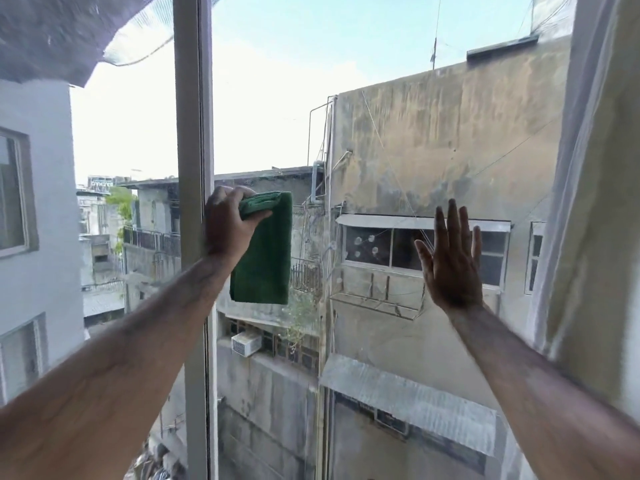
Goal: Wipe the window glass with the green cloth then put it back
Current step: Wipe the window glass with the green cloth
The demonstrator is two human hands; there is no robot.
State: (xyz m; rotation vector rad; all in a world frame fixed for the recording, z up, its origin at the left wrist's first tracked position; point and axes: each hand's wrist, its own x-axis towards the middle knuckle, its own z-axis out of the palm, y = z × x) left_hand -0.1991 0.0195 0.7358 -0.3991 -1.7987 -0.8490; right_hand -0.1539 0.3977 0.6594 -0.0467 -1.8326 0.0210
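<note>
Gripping the green cloth (pixel 265 251) by its top edge, my left hand (pixel 228 225) is closed around it beside the window frame (pixel 194 133); the folded cloth hangs before the window glass (pixel 277 116). My right hand (pixel 452 265) is fully open, fingers spread, holding nothing.

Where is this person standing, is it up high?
Probably indoors at an upper-floor window in a city: a window frame, a curtain, and building walls and rooftops below. The left hand holds a green cloth.
</note>
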